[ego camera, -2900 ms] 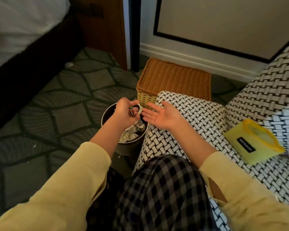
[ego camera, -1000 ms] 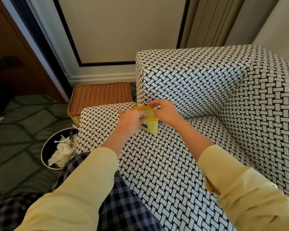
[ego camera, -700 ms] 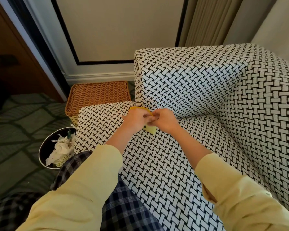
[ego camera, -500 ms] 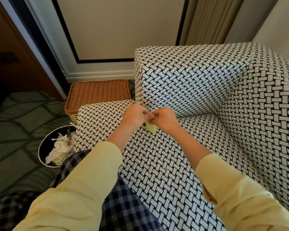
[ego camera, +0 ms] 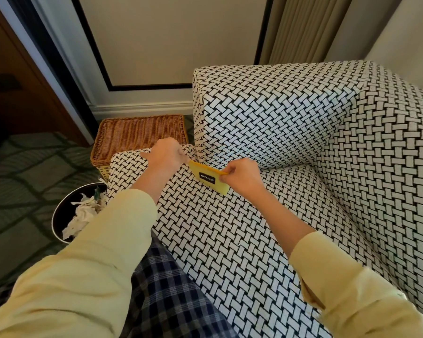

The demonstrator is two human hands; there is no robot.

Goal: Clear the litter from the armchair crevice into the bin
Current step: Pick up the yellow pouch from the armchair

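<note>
Yellow pouch (ego camera: 209,178) in right hand (ego camera: 242,178); wicker basket (ego camera: 137,137) & bin (ego camera: 56,215) nr armchair (ego camera: 279,113).

Armchair (ego camera: 291,123): matt woven-look cloth. Yellow pouch (ego camera: 209,178) above armchair seat: smooth plastic. Basket (ego camera: 139,135) left of armchair: rough wicker. Bin (ego camera: 58,217): glossy dark wall, crumpled paper (ego camera: 82,214) inside.

Pale yellow sleeves (ego camera: 95,252), navy checked trousers (ego camera: 171,301)
</note>
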